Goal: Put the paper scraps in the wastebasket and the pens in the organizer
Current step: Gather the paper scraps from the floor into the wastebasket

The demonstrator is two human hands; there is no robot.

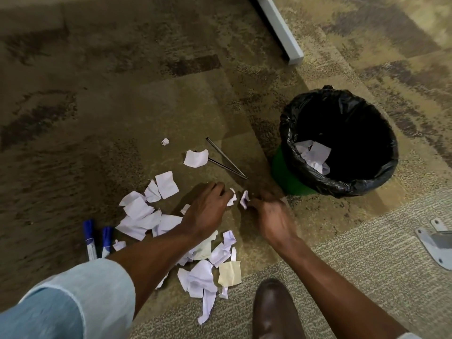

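Several white and pale yellow paper scraps (139, 216) lie scattered on the carpet. My left hand (208, 209) is closed on a small crumpled scrap (231, 196). Beside it, my right hand (271, 211) pinches another small scrap (244, 198). The green wastebasket (288, 172) with a black liner stands to the right, just beyond my right hand, with a few scraps (315, 155) inside. Two blue markers (89, 238) lie side by side at the left. Two thin dark pens (226, 157) lie crossed near the basket; a scrap covers one end.
A grey metal furniture leg (281, 28) runs across the carpet at the top. A grey metal bracket (435, 243) sits at the right edge. My brown shoe (274, 311) stands at the bottom centre. No organizer is in view.
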